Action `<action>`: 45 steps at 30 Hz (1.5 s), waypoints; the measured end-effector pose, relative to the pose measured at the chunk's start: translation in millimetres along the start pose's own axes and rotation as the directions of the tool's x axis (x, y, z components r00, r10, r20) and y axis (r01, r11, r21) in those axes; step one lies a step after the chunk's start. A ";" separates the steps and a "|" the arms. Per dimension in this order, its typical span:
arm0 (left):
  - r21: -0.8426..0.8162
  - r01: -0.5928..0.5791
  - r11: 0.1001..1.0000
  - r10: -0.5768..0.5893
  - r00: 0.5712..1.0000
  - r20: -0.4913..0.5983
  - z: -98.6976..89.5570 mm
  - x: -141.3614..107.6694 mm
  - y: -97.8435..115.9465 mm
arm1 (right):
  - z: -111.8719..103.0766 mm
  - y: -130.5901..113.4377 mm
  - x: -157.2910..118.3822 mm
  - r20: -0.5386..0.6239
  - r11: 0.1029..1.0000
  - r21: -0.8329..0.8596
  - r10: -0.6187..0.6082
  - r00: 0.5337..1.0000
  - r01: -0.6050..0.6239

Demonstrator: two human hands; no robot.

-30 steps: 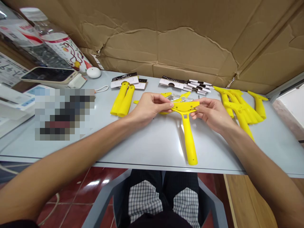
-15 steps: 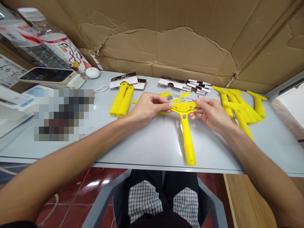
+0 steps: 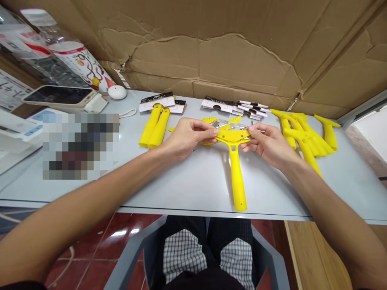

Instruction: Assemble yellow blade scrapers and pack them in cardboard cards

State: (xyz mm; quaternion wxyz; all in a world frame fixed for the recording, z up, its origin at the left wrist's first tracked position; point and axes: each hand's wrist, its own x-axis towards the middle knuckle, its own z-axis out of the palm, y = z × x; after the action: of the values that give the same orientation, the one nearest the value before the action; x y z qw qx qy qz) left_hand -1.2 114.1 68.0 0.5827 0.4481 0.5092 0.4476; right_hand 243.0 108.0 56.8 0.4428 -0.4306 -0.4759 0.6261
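Observation:
A yellow T-shaped scraper (image 3: 237,173) is held by the two ends of its head, its handle hanging toward the table's front edge. The left end is pinched between the thumb and fingers of my left hand (image 3: 193,135). At the other end, my right hand (image 3: 266,143) grips with its thumb on top and fingers curled below. Two screws show on the head's face. Just behind it lie loose yellow head pieces (image 3: 234,120) and metal parts (image 3: 223,122), partly hidden by my hands.
Yellow handles with cards (image 3: 155,125) lie at left, more cards (image 3: 217,104) at the back, and a pile of yellow scrapers (image 3: 305,137) at right. A phone (image 3: 60,96), bottles (image 3: 75,60) and a blurred patch occupy the far left. Cardboard (image 3: 236,56) walls the back.
The scraper's handle end has swung very slightly to the left. Both hands keep nearly the same hold and place.

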 end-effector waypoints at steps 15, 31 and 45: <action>-0.155 -0.057 0.986 0.069 0.995 0.077 -5.6 11.2 -12.8 | -1.2 0.7 0.3 -0.013 0.999 -0.043 0.008 1.000 -0.008; -0.104 -0.106 0.989 0.098 0.992 -0.080 -4.4 8.2 -16.4 | -16.0 -20.2 1.4 -0.262 0.985 -0.098 -0.164 0.951 0.143; -0.074 -0.102 0.992 0.097 0.993 -0.068 2.0 -6.0 -8.7 | -12.8 -18.2 -4.2 -0.051 0.852 -0.524 -0.022 0.998 -0.008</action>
State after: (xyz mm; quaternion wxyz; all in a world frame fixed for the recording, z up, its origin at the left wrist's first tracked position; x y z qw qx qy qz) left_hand 0.9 106.4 60.8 0.5598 0.4354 0.4873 0.5095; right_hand 259.0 109.6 72.8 0.3243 -0.5503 -0.6174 0.4592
